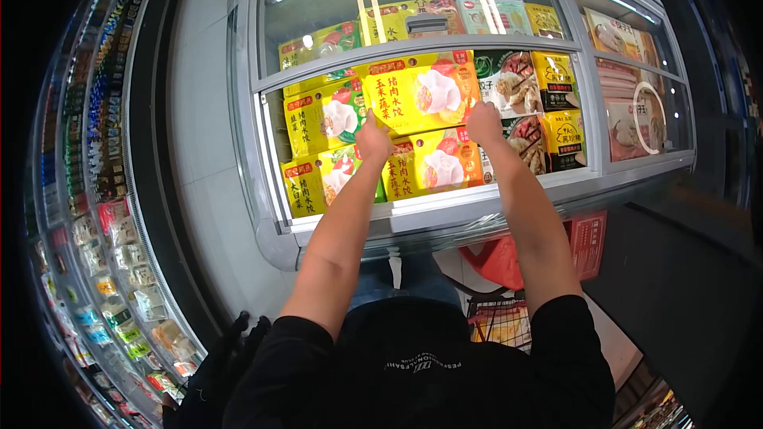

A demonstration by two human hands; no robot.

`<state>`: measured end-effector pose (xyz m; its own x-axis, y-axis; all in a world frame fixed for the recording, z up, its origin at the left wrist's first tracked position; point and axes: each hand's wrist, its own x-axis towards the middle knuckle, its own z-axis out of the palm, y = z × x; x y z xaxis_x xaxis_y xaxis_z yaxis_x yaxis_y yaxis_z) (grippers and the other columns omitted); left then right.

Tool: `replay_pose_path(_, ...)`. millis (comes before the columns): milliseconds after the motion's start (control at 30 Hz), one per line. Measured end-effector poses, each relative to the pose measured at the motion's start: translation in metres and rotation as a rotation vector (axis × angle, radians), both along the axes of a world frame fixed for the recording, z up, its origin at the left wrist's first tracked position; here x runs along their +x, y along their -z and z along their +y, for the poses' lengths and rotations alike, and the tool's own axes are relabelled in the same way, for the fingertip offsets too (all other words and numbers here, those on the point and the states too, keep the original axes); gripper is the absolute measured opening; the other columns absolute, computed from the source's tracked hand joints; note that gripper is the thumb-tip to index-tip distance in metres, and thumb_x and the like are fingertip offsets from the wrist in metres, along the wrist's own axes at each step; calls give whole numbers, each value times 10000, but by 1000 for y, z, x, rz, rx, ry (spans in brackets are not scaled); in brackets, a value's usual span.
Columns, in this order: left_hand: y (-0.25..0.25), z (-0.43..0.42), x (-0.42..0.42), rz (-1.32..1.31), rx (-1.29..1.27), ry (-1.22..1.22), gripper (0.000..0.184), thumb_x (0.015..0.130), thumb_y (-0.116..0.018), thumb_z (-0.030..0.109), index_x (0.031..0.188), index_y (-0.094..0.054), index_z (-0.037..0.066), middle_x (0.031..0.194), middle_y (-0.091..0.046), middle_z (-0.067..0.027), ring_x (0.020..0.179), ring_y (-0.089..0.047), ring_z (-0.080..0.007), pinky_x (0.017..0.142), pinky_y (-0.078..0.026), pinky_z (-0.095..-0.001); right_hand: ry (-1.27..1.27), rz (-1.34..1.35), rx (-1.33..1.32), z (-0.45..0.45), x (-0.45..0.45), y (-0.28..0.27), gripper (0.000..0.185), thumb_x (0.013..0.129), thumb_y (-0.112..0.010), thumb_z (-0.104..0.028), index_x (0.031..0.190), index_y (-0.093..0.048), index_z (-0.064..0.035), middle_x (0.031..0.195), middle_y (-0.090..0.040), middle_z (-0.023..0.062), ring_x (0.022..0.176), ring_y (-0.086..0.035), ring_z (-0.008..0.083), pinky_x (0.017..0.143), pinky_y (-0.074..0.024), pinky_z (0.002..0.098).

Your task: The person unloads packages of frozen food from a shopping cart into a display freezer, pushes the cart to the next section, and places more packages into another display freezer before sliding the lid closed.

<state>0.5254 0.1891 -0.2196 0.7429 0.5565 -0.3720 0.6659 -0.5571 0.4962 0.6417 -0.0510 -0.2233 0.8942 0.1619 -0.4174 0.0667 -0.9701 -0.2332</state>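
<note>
A yellow bag of frozen dumplings (421,95) with a picture of white dumplings is held level above the other bags in a chest freezer (318,226). Closed around its lower left corner is my left hand (373,141). My right hand (485,125) grips the same bag at its lower right corner. Below it lies another yellow dumpling bag (437,165), partly covered. To the left are yellow bags with green print (322,121). Dark green dumpling bags (517,83) and small yellow-and-black bags (556,71) lie to the right.
A sliding glass lid with a recessed handle (427,25) covers the freezer's far half. Pink packs (624,115) sit under glass at the right. A black wire basket (501,322) and a red bag (497,260) are below the freezer. Refrigerated shelves (119,270) line the left.
</note>
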Motion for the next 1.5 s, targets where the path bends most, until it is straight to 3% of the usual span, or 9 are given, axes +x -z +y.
replay_pose_path(167,-30,18,-14,173,-17,336,714,856,-719,206,1466,-423,-17,1136,-680,-253,1104,-637,-426,965,-507,-454,-10,76,156,-9,-36,-47,530,854,-758,-206,1265,-502,9,1273,-554,239,1229,-539,406,1014,-477,465)
replay_pose_path(300,-17,38,-52,-39,-206,348,644,875,-731,184,1418,-496,-69,1282,-659,-228,1145,-665,-338,972,-512,-402,13,-174,394,-26,-85,-87,602,816,-778,-138,1319,-482,10,1276,-555,240,1226,-528,414,1018,-458,465)
replay_pose_path(433,-88,14,-72,-31,-449,190,507,903,-724,155,1342,-577,-53,1243,-684,-183,1101,-677,-241,940,-525,-330,37,-343,522,-38,-129,-112,552,803,-765,-77,1290,-525,20,1276,-558,240,1205,-535,412,1021,-451,461)
replay_pose_path(633,-164,-37,-120,-486,-83,402,328,888,-749,152,1153,-683,-28,1024,-739,-152,851,-691,-251,806,-555,-355,95,-607,656,-33,-210,-157,427,783,-725,-29,1186,-583,-8,1195,-586,197,1105,-569,395,973,-461,473)
replay_pose_path(700,-177,-54,-141,-516,-143,484,306,912,-737,140,1162,-674,-25,936,-719,-121,709,-620,-183,701,-546,-322,103,-737,705,-32,-242,-184,256,824,-635,-38,1076,-613,4,1097,-608,179,1041,-586,374,906,-480,453)
replay_pose_path(767,-197,-75,-163,-405,-494,465,290,953,-702,127,1202,-659,-16,816,-655,-55,639,-536,-96,604,-486,-259,58,-733,754,-35,-274,-182,232,770,-655,-1,997,-611,-24,1027,-591,130,970,-595,336,840,-497,428)
replay_pose_path(867,-199,-89,-191,-272,-531,673,284,974,-680,113,1223,-646,-18,682,-554,14,610,-477,-53,558,-403,-220,14,-643,735,-40,-322,-178,175,757,-650,-29,915,-576,-25,950,-574,121,900,-594,326,779,-502,420)
replay_pose_path(1000,-201,-108,-217,-154,-451,982,341,911,-757,163,1184,-664,-20,606,-527,-32,558,-471,-90,538,-414,-279,46,-567,699,-56,-368,-177,150,753,-652,-39,862,-548,-28,899,-559,118,858,-589,325,734,-503,429)
replay_pose_path(1500,-244,-193,-284,105,-892,1547,244,929,-736,110,1146,-687,9,679,-518,33,621,-435,-37,567,-396,-213,738,-966,399,-82,-551,-237,75,805,-647,-53,856,-593,-41,868,-610,109,834,-626,337,717,-516,424)
